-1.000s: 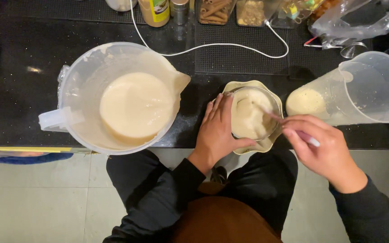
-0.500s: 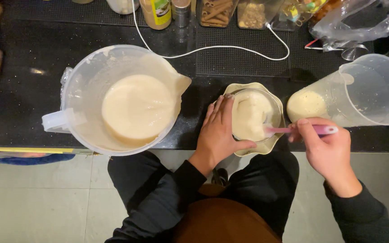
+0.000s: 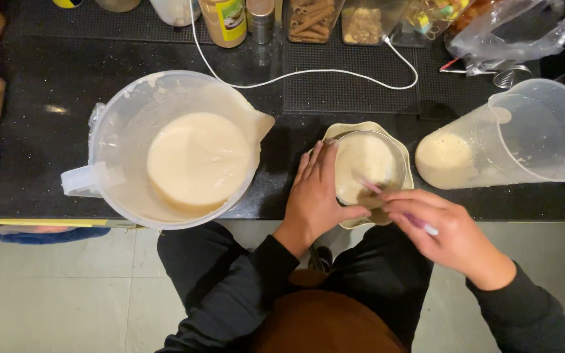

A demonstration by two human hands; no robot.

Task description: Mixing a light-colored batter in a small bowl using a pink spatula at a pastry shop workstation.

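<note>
Black speckled worktop (image 3: 27, 140) ran across the upper half, glossy, with one small light glint at 9 o'clock. Two dark ribbed mats (image 3: 354, 82) lay along the far edge, toward 12 o'clock. Below the worktop's edge, a pale tiled floor (image 3: 53, 294) with faint grout lines, evenly lit.
</note>
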